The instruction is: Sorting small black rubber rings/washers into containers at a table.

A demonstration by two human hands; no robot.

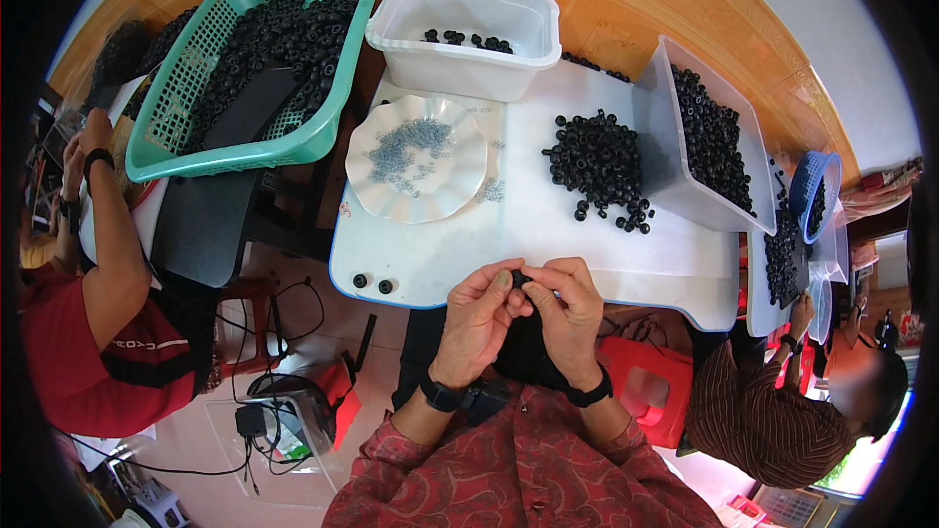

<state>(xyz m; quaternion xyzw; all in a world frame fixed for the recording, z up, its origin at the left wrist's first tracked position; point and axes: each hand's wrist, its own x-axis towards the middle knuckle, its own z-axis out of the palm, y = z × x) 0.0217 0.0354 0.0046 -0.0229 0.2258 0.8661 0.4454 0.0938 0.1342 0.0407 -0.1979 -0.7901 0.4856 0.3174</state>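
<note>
Just off the near edge of the white table (460,259), my left hand (481,308) and my right hand (565,308) meet fingertip to fingertip. Between them they pinch a small black round part (519,279), mostly covered by my fingers. Two similar black ring-shaped parts (385,286) lie at the table's front left edge. Beyond my left hand is a white scalloped plate (460,191) with a heap of small clear pieces (406,149); some more lie beside it. A loose pile of black parts (594,161) spreads beyond my right hand.
A white tub (450,73) with a few black parts stands at the back; a translucent bin (673,161) full of them is at right. A green basket (362,49) sits left. People work on both sides: a red-shirted person (117,362) and one in stripes (763,416).
</note>
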